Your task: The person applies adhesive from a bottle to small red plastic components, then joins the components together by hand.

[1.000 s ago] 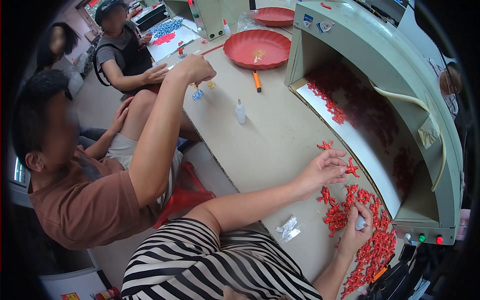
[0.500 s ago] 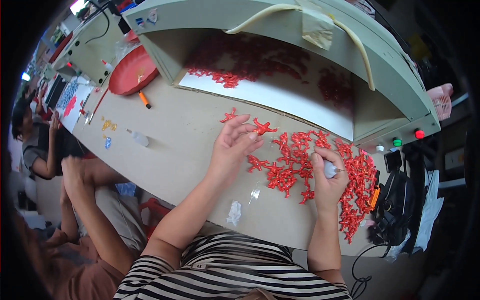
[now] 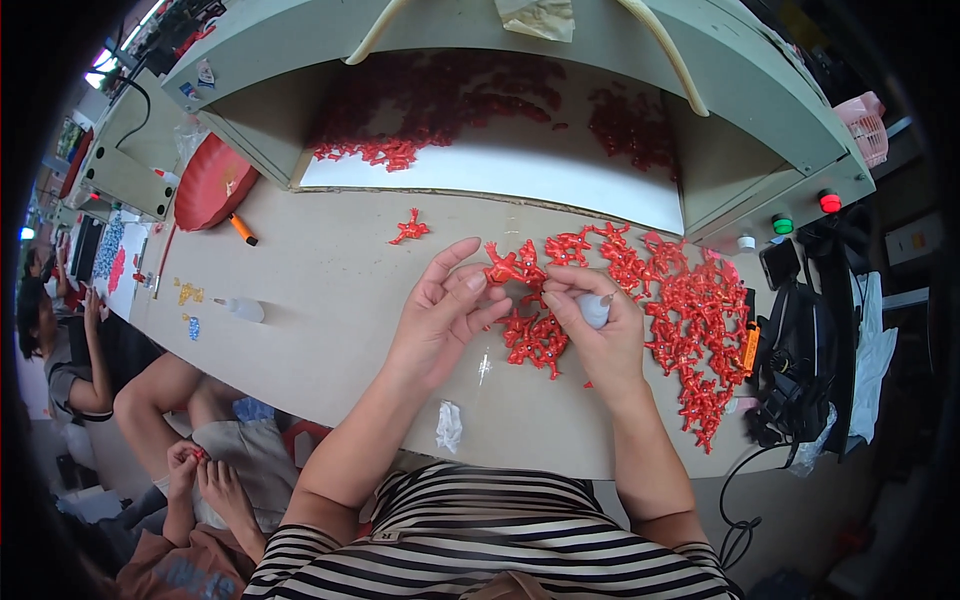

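My left hand is pinching a small glossy red figure with spread limbs between thumb and fingertips, held above the table. Close to its right side, my right hand is closed around a small translucent squeeze bottle, its narrow tip pointing up and away from the figure. The right thumb and forefinger meet near the figure; whether they pinch anything else is too small to tell. Under and beyond both hands lie several more red figures, partly hidden by the fingers. One lone red figure rests to the left.
A dense heap of red figures spreads at right beside a black bag. Ahead stands a pale green booth with red pieces inside. At left are another squeeze bottle, a red basin, and crumpled tissue nearer me. Co-workers sit left.
My right hand has moved left with the squeeze bottle, up to the red figure in my left hand. The view has shifted, and the neighbouring person's hands are now lower, together over the lap.
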Action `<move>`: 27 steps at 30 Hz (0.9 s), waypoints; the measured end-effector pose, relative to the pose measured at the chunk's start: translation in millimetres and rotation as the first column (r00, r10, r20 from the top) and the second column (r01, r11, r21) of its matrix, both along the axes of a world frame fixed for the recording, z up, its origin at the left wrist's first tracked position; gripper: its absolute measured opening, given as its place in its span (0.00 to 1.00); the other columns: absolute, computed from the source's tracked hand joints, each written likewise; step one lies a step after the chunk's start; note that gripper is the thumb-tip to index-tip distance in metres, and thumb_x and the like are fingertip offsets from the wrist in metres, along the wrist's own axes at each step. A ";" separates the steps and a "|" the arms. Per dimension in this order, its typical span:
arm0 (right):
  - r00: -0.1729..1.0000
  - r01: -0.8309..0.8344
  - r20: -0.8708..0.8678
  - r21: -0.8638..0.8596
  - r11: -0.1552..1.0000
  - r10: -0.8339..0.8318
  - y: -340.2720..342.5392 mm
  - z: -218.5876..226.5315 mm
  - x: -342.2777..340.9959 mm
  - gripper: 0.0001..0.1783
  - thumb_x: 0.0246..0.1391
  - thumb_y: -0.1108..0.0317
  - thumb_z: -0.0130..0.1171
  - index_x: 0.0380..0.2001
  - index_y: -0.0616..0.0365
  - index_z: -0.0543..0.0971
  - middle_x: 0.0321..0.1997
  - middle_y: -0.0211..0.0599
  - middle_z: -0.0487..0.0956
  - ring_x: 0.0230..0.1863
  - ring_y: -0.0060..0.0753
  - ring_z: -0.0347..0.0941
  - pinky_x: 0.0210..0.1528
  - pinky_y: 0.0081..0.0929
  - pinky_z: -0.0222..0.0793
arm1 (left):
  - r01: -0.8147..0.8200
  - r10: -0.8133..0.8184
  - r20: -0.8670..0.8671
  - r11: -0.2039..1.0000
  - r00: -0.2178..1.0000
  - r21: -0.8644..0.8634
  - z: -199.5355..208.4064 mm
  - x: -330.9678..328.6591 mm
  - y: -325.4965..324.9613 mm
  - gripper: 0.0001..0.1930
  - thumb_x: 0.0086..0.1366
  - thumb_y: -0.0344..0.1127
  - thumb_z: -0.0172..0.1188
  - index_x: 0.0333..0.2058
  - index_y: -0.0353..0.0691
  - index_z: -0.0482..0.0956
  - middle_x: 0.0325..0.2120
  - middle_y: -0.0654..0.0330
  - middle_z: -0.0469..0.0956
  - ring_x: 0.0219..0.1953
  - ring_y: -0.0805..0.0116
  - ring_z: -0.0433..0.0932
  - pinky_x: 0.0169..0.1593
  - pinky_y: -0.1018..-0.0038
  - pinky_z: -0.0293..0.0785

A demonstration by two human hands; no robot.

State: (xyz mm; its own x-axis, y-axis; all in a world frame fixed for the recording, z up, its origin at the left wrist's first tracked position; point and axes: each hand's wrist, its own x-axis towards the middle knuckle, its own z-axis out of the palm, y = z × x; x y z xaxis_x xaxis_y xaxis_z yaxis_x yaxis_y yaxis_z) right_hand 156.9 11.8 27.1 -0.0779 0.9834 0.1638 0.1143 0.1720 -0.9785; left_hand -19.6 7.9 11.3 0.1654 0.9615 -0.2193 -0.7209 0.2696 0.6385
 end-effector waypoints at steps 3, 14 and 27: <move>0.999 -0.016 -0.048 -0.040 0.999 0.014 0.0 -1.4 -2.0 0.11 0.45 0.74 0.60 0.35 0.61 0.76 0.34 0.33 0.76 0.35 0.21 0.72 0.37 0.18 0.69 | 0.032 -0.032 -0.017 0.999 0.999 -0.012 0.9 1.4 -1.1 0.21 0.60 0.27 0.51 0.52 0.38 0.59 0.38 0.59 0.71 0.38 0.70 0.74 0.45 0.72 0.75; 0.997 -0.044 -0.063 -0.032 0.998 0.042 0.1 0.3 -4.9 0.08 0.45 0.74 0.59 0.32 0.62 0.76 0.32 0.32 0.76 0.32 0.18 0.71 0.33 0.16 0.66 | 0.085 -0.084 -0.036 0.996 0.996 0.011 -0.9 3.2 0.5 0.21 0.59 0.25 0.51 0.51 0.38 0.60 0.38 0.60 0.71 0.38 0.69 0.74 0.46 0.72 0.74; 0.964 0.134 -0.218 -0.086 0.987 -0.150 6.2 4.6 14.3 0.08 0.49 0.74 0.56 0.35 0.61 0.75 0.33 0.30 0.75 0.32 0.16 0.69 0.35 0.14 0.65 | -0.034 0.348 -0.751 0.916 0.561 0.399 -3.9 -19.2 14.8 0.19 0.55 0.21 0.54 0.47 0.38 0.66 0.37 0.60 0.70 0.41 0.73 0.71 0.43 0.76 0.73</move>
